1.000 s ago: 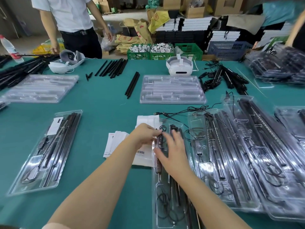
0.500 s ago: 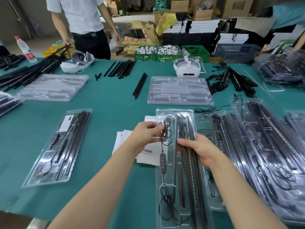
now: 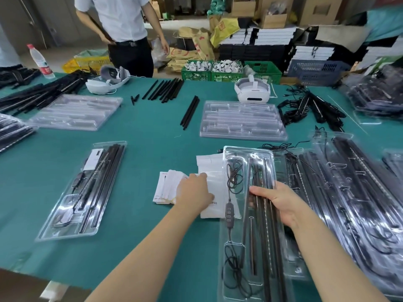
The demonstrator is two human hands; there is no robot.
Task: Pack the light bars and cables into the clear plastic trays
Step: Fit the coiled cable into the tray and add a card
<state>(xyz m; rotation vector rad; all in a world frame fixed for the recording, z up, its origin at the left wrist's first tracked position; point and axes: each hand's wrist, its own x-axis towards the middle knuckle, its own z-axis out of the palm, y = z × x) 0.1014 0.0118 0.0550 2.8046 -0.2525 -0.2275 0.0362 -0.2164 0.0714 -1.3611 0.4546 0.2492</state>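
1. Table [image 3: 152, 149]: covered in green cloth.
2. Near edge: a filled tray [image 3: 82, 190] at left, paper cards [image 3: 168, 188] at centre, overlapping filled trays [image 3: 349, 203] at right.
3. Middle: two stacks of empty trays [image 3: 242, 120] [image 3: 76, 111], with loose black bars [image 3: 190, 112] between them.
4. Far edge: two white headsets [image 3: 253, 91] [image 3: 106, 83], a bottle [image 3: 41, 62], and cables [image 3: 311, 110].

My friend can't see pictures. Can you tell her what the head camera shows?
A person's right hand holds light bars in a clear tray on a green table, while the left hand touches white paper cards.
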